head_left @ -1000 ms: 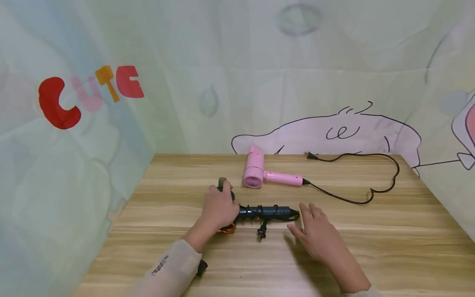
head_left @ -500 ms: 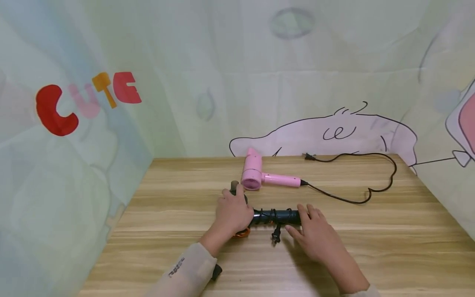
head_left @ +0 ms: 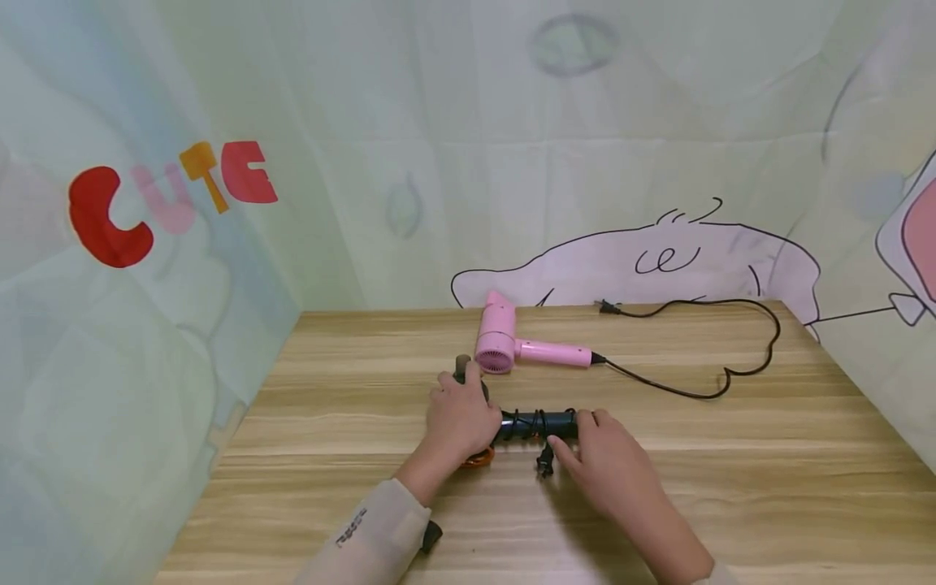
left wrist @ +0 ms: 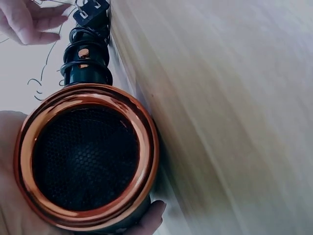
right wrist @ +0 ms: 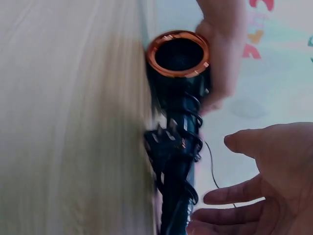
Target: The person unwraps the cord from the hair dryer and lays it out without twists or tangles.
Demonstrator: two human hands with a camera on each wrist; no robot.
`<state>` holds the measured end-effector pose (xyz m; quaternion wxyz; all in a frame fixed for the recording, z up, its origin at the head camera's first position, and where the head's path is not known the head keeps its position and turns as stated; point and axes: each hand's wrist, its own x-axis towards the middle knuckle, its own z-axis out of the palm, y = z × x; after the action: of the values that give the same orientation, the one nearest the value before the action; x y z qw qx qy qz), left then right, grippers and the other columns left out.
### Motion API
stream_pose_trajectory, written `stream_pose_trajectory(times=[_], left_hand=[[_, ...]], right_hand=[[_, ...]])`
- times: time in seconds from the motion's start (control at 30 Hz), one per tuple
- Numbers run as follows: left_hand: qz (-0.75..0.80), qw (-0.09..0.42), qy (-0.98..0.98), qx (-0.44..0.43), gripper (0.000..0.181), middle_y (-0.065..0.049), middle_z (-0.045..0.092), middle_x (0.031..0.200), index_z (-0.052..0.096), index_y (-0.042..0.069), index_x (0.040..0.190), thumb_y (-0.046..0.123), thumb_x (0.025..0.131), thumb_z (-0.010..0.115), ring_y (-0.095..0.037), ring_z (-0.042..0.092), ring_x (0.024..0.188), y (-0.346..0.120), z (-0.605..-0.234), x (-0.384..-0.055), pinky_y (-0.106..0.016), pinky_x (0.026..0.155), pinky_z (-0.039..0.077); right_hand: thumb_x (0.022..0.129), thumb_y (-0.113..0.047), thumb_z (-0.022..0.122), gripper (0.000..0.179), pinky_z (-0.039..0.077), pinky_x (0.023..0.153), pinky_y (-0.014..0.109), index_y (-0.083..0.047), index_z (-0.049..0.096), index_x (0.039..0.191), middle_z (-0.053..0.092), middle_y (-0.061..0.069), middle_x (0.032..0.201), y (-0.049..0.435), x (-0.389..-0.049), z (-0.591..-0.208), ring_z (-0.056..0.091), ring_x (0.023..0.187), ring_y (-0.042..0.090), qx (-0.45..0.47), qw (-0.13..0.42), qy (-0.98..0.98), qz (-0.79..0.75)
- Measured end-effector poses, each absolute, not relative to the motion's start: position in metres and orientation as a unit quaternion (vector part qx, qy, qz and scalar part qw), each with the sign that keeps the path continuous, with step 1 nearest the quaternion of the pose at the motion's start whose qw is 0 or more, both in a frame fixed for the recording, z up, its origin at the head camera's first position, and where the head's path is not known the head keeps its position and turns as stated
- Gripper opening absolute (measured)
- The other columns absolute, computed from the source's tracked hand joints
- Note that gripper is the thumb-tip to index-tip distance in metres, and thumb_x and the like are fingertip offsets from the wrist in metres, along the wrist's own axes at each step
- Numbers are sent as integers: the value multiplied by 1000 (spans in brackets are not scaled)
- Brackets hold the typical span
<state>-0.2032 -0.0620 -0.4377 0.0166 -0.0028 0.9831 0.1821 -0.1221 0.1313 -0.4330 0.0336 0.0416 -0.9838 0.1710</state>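
We find the left hand (head_left: 461,418) curled round the barrel of a dark hair dryer with a copper-coloured ring (left wrist: 85,161); the right hand (head_left: 617,463) is spread loosely at its handle (head_left: 522,426) — contact we cannot confirm. The dryer sits mid-desk. In our judgement the black wound cord (left wrist: 88,63) could loosen, or its two-pin plug (head_left: 544,463) snag, should the handle be turned. Beyond lies a glossy pink hair dryer (head_left: 497,340), cord trailing, on the wood-grain desk (head_left: 329,471) — against pale cartoon-printed sheeting (head_left: 439,114).
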Motion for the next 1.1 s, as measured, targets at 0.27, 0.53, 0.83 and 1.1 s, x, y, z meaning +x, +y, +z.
stream_pose_trajectory(times=[0.27, 0.53, 0.83, 1.1], left_hand=[[184, 12, 983, 8, 57, -29, 46, 117, 42, 12, 141, 33, 93, 63, -40, 53, 94, -60, -436, -202, -48, 72, 49], [185, 12, 983, 7, 59, -29, 47, 118, 41, 12, 143, 34, 93, 63, -39, 53, 93, -60, -436, -201, -47, 72, 49], [193, 22, 981, 5, 56, -29, 44, 123, 42, 17, 144, 34, 95, 62, -40, 54, 90, -60, -436, -202, -45, 65, 49], [201, 40, 979, 9, 57, -31, 40, 127, 43, 24, 150, 36, 97, 60, -40, 51, 84, -65, -432, -202, -43, 59, 46]], right_hand=[[97, -47, 64, 47, 47, 50, 40, -7, 60, 72, 57, 8, 65, 113, -125, -445, 55, 57, 19, 68, -15, -990, 125], [99, -42, 61, 51, 41, 44, 38, -15, 51, 58, 49, 2, 56, 105, -134, -453, 47, 49, 17, 98, 13, -990, 98], [92, -37, 70, 48, 40, 41, 36, -15, 51, 55, 49, 2, 54, 101, -132, -449, 47, 48, 17, 75, 2, -992, 101], [85, -9, 68, 24, 47, 42, 39, -5, 56, 65, 54, 9, 61, 100, -126, -453, 57, 54, 22, 92, 60, -991, 80]])
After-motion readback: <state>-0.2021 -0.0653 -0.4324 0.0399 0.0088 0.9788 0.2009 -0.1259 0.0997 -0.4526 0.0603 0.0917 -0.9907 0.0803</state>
